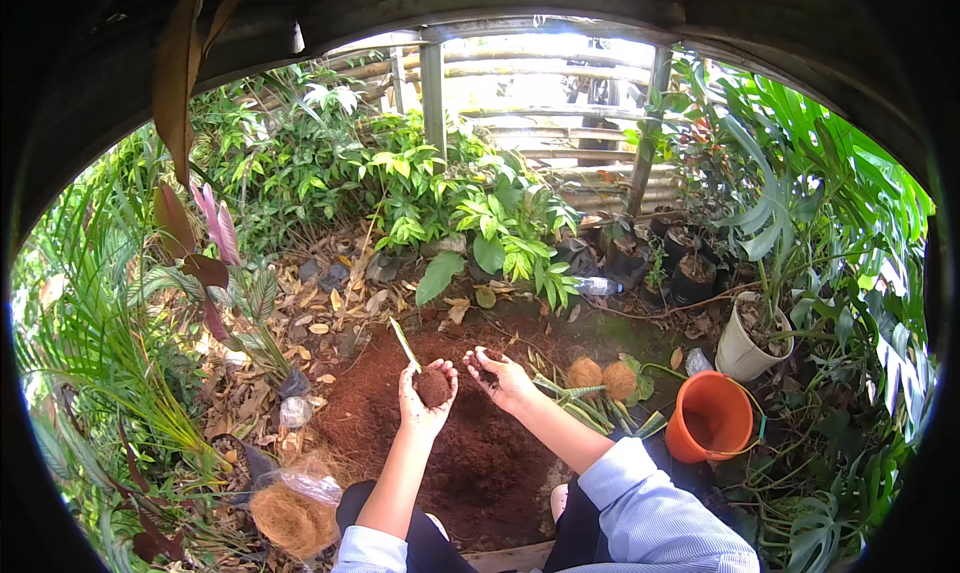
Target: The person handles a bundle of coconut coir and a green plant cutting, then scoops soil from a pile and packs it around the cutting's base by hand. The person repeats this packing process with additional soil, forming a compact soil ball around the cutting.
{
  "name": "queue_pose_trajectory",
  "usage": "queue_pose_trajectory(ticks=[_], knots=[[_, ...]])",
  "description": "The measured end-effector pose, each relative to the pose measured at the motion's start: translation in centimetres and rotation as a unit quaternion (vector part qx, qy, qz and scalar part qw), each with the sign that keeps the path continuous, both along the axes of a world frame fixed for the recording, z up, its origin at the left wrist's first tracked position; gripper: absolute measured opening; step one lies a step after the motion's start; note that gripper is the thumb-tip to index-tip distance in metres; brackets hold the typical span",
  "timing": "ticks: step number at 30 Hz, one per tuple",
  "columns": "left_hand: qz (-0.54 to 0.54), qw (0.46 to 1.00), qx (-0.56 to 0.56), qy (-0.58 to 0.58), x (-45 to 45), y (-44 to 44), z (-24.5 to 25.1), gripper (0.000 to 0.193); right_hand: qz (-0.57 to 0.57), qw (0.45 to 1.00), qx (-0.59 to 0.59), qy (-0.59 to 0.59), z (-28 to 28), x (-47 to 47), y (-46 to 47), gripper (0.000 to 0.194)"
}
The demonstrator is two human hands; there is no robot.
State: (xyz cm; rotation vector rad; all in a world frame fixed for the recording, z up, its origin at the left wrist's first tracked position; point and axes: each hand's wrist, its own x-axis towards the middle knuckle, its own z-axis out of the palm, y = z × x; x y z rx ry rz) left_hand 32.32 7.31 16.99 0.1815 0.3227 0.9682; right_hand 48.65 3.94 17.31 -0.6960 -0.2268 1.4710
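My left hand (pixel 426 404) is cupped around a round ball of dark brown soil (pixel 433 388). A pale-edged green leaf cutting (pixel 403 342) sticks up beside the ball, at the fingers' side. To the right, my right hand (pixel 496 376) is raised with curled fingers around some loose dark soil (pixel 487 357). Soil clings to the fingers of both hands. Beneath them lies a heap of reddish-brown soil (pixel 480 460). Right of my right hand, two fibre-covered balls (pixel 602 378) rest among cut green leaves (pixel 589 414).
An orange bucket (pixel 709 417) and a pale plant pot (pixel 752 339) stand at the right. A bundle of tan fibre (pixel 295 519) with clear plastic lies at lower left. A plastic bottle (pixel 598 286) lies near black plant bags (pixel 694 279). Plants surround the spot, before a bamboo fence (pixel 555 134).
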Motion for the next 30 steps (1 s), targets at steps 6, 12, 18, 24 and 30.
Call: queue_pose_trajectory(ticks=[6, 12, 18, 24, 30], knots=[[-0.025, 0.999, -0.022, -0.013, 0.3, -0.1, -0.6, 0.046, 0.008, 0.996, -0.015, 0.092, -0.6, 0.3, 0.3, 0.011], [-0.042, 0.998, -0.048, 0.010, 0.4, 0.0, -1.5, 0.061, -0.037, 0.999, -0.017, 0.005, -0.5, -0.2, 0.4, 0.023], [-0.043, 0.991, -0.010, 0.126, 2.1, -0.4, -1.9, 0.066, -0.049, 0.998, 0.033, -0.002, 1.0, -0.6, -0.7, 0.031], [0.020, 0.979, -0.025, 0.200, 4.3, -0.2, -2.6, 0.055, -0.188, 0.881, 0.157, -0.405, 0.5, -3.6, -0.4, 0.038], [0.030, 0.992, 0.036, 0.114, 3.6, 2.6, -6.4, 0.040, -0.160, 0.642, 0.283, -0.694, 0.0, -4.7, -1.2, 0.022]])
